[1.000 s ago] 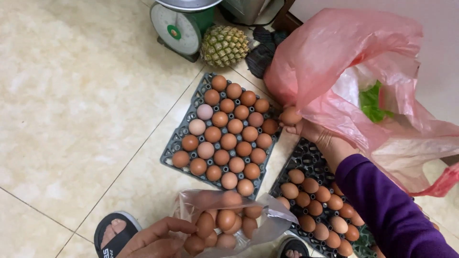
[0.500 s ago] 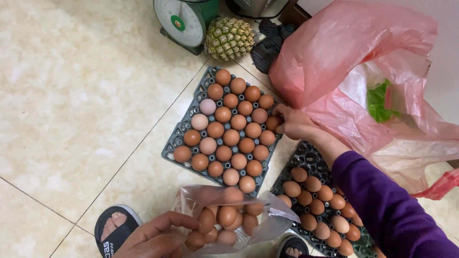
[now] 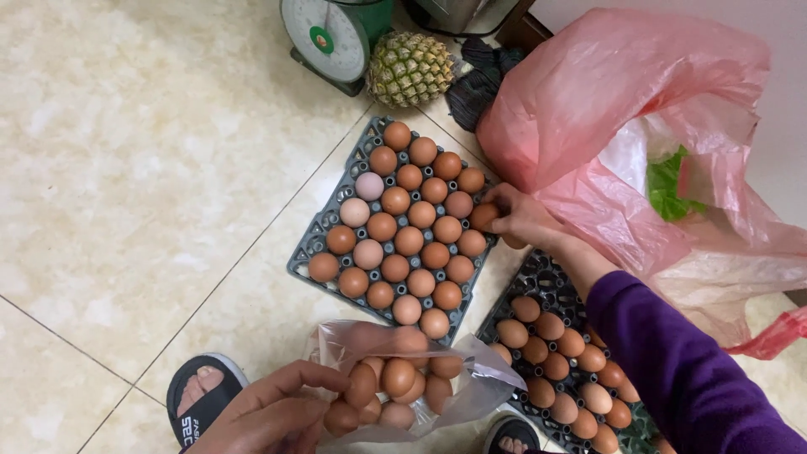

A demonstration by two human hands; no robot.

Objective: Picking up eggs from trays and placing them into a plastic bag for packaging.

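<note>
On the pale tiled floor [image 3: 126, 168], your left hand [image 3: 273, 412] grips the clear plastic bag [image 3: 471, 378] of brown eggs at its left edge. The grey egg tray [image 3: 324, 223] lies just above it. Your right hand [image 3: 521, 219] closes its fingers on one brown egg [image 3: 483, 217] at the tray's right edge, beside the pink bag [image 3: 605, 92].

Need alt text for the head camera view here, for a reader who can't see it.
Seen from above, the right hand grips a brown egg at the edge of a dark tray of eggs on a tiled floor, while the left hand holds a clear plastic bag of eggs. A second tray, pink bags, a pineapple and a scale lie around.
</note>
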